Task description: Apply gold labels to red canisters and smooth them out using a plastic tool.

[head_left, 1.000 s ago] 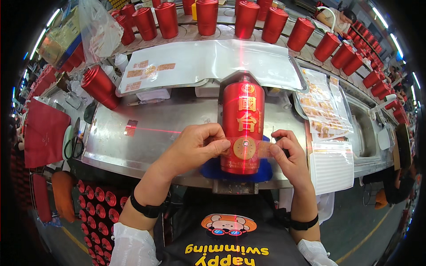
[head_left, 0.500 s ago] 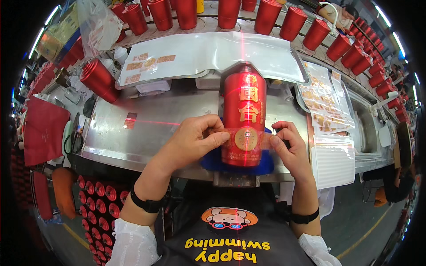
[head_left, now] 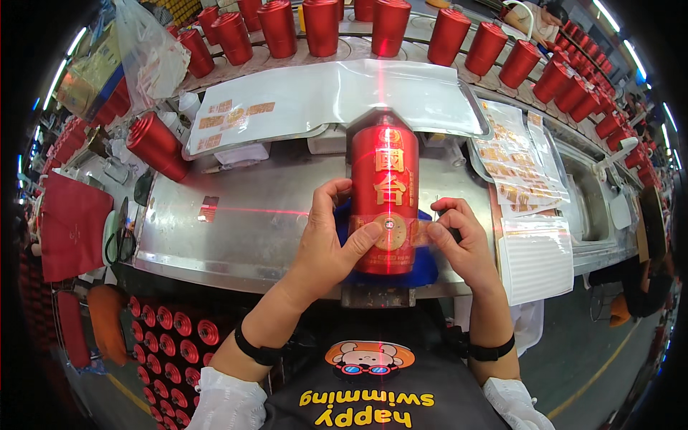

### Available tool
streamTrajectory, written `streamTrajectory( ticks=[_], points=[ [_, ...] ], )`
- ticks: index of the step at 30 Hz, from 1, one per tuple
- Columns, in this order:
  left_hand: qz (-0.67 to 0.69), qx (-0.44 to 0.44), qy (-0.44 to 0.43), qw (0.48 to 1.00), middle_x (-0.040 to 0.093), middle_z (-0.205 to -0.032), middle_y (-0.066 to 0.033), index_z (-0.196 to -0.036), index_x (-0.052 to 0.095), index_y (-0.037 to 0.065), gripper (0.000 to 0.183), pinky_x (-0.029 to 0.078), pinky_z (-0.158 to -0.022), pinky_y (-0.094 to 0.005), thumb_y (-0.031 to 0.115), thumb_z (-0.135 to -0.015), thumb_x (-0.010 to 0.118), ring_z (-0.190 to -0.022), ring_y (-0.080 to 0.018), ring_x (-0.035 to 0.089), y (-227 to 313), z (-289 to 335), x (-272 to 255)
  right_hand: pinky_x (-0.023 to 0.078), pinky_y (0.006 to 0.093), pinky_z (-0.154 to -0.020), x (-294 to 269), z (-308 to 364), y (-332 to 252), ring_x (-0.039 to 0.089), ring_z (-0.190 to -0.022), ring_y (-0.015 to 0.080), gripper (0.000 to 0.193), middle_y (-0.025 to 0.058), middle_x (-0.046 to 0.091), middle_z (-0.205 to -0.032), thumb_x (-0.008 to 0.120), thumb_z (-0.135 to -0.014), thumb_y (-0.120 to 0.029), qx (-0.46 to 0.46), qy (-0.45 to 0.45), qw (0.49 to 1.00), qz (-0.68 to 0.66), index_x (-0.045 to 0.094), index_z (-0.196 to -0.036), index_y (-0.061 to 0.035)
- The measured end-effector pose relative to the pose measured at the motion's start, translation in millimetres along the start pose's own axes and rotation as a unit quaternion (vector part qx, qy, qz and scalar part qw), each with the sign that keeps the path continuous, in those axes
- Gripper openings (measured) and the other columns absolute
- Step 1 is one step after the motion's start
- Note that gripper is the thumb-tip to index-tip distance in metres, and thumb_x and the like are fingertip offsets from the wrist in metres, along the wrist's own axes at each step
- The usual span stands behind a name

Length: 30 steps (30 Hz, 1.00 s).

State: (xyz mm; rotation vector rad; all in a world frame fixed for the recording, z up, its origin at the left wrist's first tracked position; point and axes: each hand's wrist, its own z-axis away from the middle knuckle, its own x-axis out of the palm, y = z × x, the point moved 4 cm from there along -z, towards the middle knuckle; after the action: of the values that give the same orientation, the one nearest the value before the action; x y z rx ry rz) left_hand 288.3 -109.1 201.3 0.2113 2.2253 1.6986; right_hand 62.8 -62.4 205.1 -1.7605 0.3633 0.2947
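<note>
A red bottle (head_left: 385,190) with gold lettering leans back in a holder on a blue pad (head_left: 428,266), in front of me. Across its lower front runs a clear sticker strip (head_left: 421,232), over a round gold emblem (head_left: 393,236). My left hand (head_left: 326,240) is closed against the bottle's left side, its thumb pressing the strip beside the emblem; the other fingers are partly hidden. Just right of the bottle, my right hand (head_left: 466,247) pinches the strip's free end between thumb and forefinger.
A white sheet with gold stickers (head_left: 308,89) lies beyond the bottle; more sticker sheets (head_left: 512,161) lie at right, near a sink (head_left: 591,208). Another red bottle (head_left: 158,147) tilts at left. Red bottles (head_left: 390,29) line the far conveyor. One sticker piece (head_left: 208,208) lies on the metal table.
My left hand has turned from pinching the strip's left end to pressing its thumb on the strip against the bottle. My right hand still holds the other end. Far bottles have shifted.
</note>
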Motion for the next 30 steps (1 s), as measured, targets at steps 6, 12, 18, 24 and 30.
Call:
streamTrajectory(
  ticks=[6, 12, 18, 24, 30],
  points=[
    [0.040, -0.017, -0.010, 0.999, 0.045, -0.134, -0.0241, -0.141, 0.026, -0.002, 0.082, 0.038, -0.106, -0.0417, 0.041, -0.088, 0.071, -0.124, -0.0316, 0.048, 4.0, -0.7, 1.5, 0.038, 0.0310, -0.094, 0.5, 0.5, 0.1, 0.050, -0.106, 0.0191, 0.022, 0.0111, 0.053, -0.114, 0.067, -0.093, -0.018, 0.039, -0.022, 0.999, -0.010, 0.058, -0.081, -0.0019],
    [0.038, -0.046, -0.010, 0.998, 0.041, -0.139, -0.0262, -0.148, 0.017, -0.004, 0.090, 0.040, -0.106, -0.0408, 0.042, -0.090, 0.069, -0.126, -0.0305, 0.048, 4.3, -2.9, 12.7, 0.044, 0.0230, -0.069, -1.2, 0.7, -2.7, 0.053, -0.087, 0.0115, 0.019, 0.0094, 0.054, -0.111, 0.069, -0.090, -0.016, -0.003, 0.006, 1.000, 0.008, 0.063, -0.082, 0.0000],
    [0.064, -0.037, -0.013, 0.997, 0.041, -0.140, -0.0255, -0.148, 0.016, -0.005, 0.090, 0.039, -0.107, -0.0400, 0.042, -0.091, 0.068, -0.126, -0.0297, 0.048, 5.3, -2.9, 14.3, 0.043, 0.0209, -0.066, -3.5, 2.9, -1.3, 0.053, -0.084, 0.0098, 0.019, 0.0092, 0.054, -0.112, 0.069, -0.091, -0.017, -0.003, 0.005, 1.000, 0.003, 0.064, -0.082, -0.0005],
    [0.117, -0.062, -0.012, 0.991, 0.041, -0.141, -0.0239, -0.148, 0.018, -0.007, 0.085, 0.037, -0.108, -0.0378, 0.039, -0.094, 0.065, -0.127, -0.0269, 0.047, 1.7, -0.5, 11.1, 0.043, 0.0223, -0.069, -2.2, 1.2, -2.4, 0.053, -0.085, 0.0107, 0.018, 0.0094, 0.054, -0.111, 0.069, -0.091, -0.015, -0.018, 0.008, 1.000, 0.008, 0.064, -0.082, -0.0004],
    [0.119, -0.034, -0.013, 0.992, 0.040, -0.143, -0.0228, -0.149, 0.017, -0.007, 0.086, 0.036, -0.108, -0.0366, 0.040, -0.095, 0.064, -0.128, -0.0258, 0.045, -1.1, -0.2, 15.4, 0.038, 0.0302, -0.090, -2.1, 1.4, -1.4, 0.051, -0.106, 0.0187, 0.019, 0.0120, 0.054, -0.111, 0.066, -0.092, -0.014, 0.007, -0.013, 1.000, -0.014, 0.058, -0.080, -0.0023]
  ],
)
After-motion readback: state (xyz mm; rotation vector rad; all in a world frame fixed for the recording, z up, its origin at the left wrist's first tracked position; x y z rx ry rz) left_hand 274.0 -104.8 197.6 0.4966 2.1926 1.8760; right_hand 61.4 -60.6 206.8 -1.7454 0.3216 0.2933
